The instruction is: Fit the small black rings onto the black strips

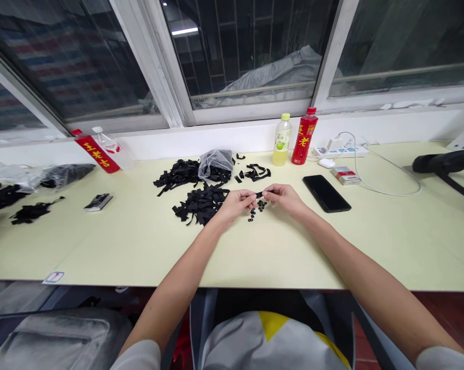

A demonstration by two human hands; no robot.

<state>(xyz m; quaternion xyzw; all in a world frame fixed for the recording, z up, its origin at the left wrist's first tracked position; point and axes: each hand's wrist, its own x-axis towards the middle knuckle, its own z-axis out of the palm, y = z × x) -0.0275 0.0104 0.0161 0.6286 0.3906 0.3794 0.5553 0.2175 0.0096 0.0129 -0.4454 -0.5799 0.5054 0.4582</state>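
Between my two hands a short black strap [259, 195] is stretched level, just above the table. My left hand [237, 203] pinches its left end between thumb and fingers. At the other end my right hand [284, 197] is closed on it in the same way. Below the strap lie several small black rings [261, 206], loose on the tabletop. Close to the left of my left hand is a heap of short black straps [201, 203]. Behind it a second, wider heap of black straps [181, 172] touches a clear plastic bag [216, 163].
A black phone [326, 193] lies right of my hands, near a small box [346, 176] and a white cable [401, 195]. A yellow drink bottle [281, 141] and a red bottle [304, 137] stand behind. Loose black scraps [257, 172] lie beyond my hands. Another person's fingertips show at the far left.
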